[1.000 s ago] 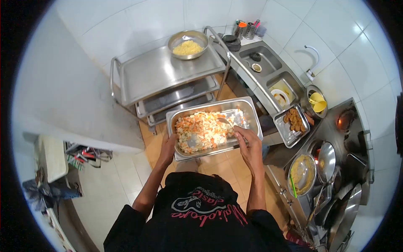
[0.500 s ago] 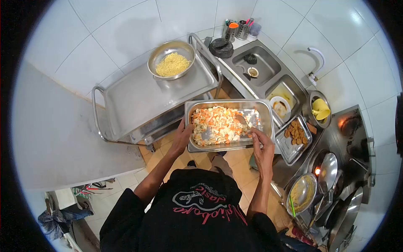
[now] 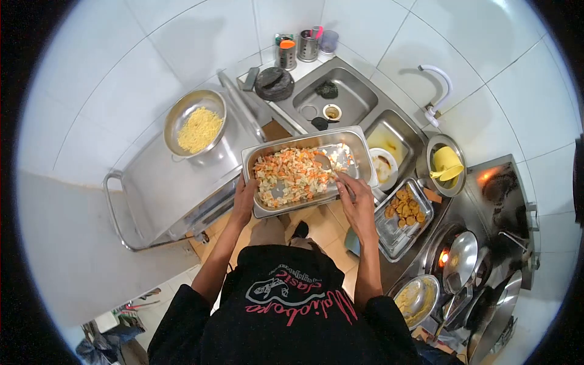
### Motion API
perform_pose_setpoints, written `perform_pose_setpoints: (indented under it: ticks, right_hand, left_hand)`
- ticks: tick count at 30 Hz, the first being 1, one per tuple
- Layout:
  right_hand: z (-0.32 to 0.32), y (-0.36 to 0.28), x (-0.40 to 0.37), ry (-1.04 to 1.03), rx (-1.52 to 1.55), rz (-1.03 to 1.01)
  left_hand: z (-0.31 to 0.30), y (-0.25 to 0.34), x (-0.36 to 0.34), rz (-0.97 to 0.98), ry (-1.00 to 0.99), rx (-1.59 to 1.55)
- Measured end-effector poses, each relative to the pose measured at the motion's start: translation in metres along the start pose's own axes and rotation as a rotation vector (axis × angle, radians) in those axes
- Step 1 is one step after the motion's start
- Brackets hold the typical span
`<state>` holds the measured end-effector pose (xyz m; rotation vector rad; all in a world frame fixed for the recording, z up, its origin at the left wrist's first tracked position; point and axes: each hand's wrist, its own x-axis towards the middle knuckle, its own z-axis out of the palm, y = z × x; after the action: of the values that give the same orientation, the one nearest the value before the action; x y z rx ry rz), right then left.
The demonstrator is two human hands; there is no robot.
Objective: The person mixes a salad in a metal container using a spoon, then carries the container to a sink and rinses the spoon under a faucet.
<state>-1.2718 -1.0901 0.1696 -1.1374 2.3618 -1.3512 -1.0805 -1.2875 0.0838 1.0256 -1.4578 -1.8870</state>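
Observation:
I carry a deep steel pan in front of my chest, half full of chopped orange and pale vegetable pieces. My left hand grips the pan's near left rim. My right hand grips the near right rim, and a metal spoon lies in the food just ahead of it. The pan hangs over the floor between a steel trolley on the left and the double sink ahead.
A steel bowl of yellow noodles sits on the trolley top. Right of me are a tray of fried pieces, a pot with a yellow jug, lit burners with pans and lids. Utensil holders stand behind the sink.
The view has swung to the right. The trolley and noodle bowl slid left, the sink and stove came nearer the middle. Both hands keep their hold on the pan.

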Motion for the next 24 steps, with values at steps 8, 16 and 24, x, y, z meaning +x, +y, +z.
perform_pose_setpoints:
  ticks: [8, 16, 24]
  right_hand:
    - [-0.015, 0.061, 0.046, 0.145, -0.189, 0.017]
    - [-0.038, 0.091, 0.091, 0.280, -0.344, 0.150]
    - [-0.063, 0.141, 0.114, 0.282, -0.356, 0.211]
  left_hand:
    - [0.064, 0.004, 0.096, -0.058, -0.170, -0.036]
    - [0.137, 0.015, 0.189, -0.195, -0.376, -0.062]
    - [0.192, -0.006, 0.219, -0.229, -0.406, -0.125]
